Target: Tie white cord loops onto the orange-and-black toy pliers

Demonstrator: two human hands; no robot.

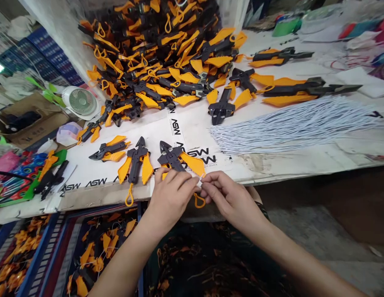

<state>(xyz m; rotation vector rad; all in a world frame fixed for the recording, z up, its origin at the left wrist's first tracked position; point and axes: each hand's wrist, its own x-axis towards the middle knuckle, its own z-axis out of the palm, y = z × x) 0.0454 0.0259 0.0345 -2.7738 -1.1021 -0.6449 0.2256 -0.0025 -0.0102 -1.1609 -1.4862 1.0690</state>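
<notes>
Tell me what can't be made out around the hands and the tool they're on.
In the head view:
The white strip between the left hand and right hand: the fingers hide how it joins the tool.
That tool's lower handles: the hands cover them.
The pile of tools: the top edge cuts it off.
The crate of tools: the bottom edge cuts it off.
The small print on the white sheet: too small to read.

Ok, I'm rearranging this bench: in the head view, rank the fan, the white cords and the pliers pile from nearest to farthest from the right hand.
From the right hand:
1. White cords: ahead, to its right.
2. Pliers pile: farther ahead, up the bench.
3. Fan: far left, past the bench's edge.
</notes>
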